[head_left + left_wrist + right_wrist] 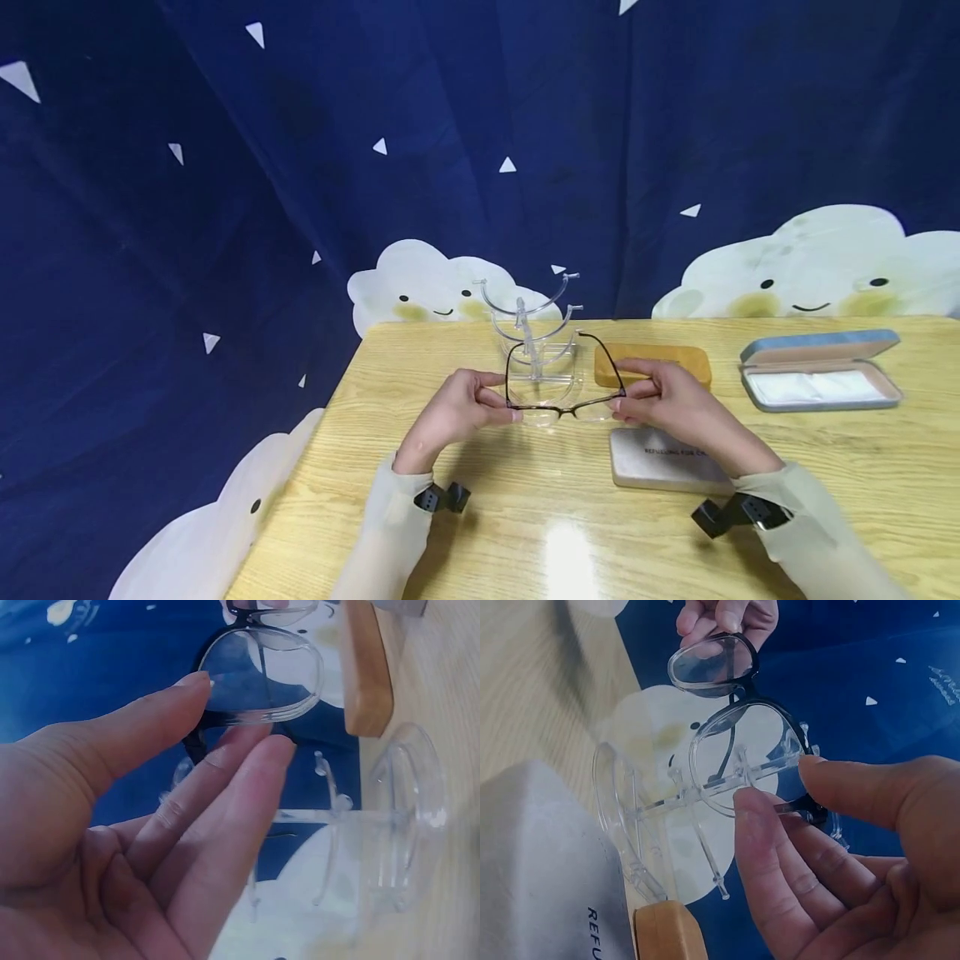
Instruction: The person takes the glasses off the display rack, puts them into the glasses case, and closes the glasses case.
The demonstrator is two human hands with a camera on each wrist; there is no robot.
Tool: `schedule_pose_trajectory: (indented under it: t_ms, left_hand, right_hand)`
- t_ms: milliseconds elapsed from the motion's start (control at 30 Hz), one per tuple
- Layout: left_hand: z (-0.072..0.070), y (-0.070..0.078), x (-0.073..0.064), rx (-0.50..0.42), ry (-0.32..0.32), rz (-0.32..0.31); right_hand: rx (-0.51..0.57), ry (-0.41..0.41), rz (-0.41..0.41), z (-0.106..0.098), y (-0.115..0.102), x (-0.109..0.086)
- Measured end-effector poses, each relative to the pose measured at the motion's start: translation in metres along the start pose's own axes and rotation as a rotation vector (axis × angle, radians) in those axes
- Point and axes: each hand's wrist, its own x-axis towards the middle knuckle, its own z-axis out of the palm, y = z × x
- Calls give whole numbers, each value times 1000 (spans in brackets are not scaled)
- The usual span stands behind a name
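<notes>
A pair of eyeglasses (576,410) with a dark upper rim and clear lower rims is held between both hands, its temples unfolded and pointing away from me. My left hand (467,408) pinches the left end of the frame between thumb and fingers; the left wrist view shows the thumb (196,686) at the rim's outer corner. At the other end, my right hand (667,396) pinches the corner by the right hinge. Just behind the glasses stands a clear plastic eyeglass stand (527,333) with several curved arms, partly overlapped by the lenses.
An orange-yellow glasses case (693,360) lies behind my right hand. Under the right wrist is a grey case (637,467) with lettering. Farther right, a blue case (821,407) stands open with a white cloth (813,387) inside. A dark blue curtain (450,108) hangs behind the wooden table (510,533).
</notes>
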Motion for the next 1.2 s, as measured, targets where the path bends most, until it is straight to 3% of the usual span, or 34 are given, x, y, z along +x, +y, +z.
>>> schedule_pose_trajectory:
  t_ms: [233, 533, 800, 967, 1200]
  left_hand:
    - [4, 10, -10, 48, -4, -10]
    - [18, 15, -9, 75, -38, 37]
    - [42, 15, 0, 34, 6, 180]
    - [55, 15, 10, -7, 27, 207]
    - [60, 25, 27, -34, 77, 232]
  right_hand:
    - [-20, -7, -10, -3, -4, -15]
    - [-2, 2, 30, -13, 0, -35]
    - [-50, 46, -17, -33, 8, -46]
    - [-103, 92, -24, -42, 10, -50]
    - [-139, 139, -21, -53, 9, -51]
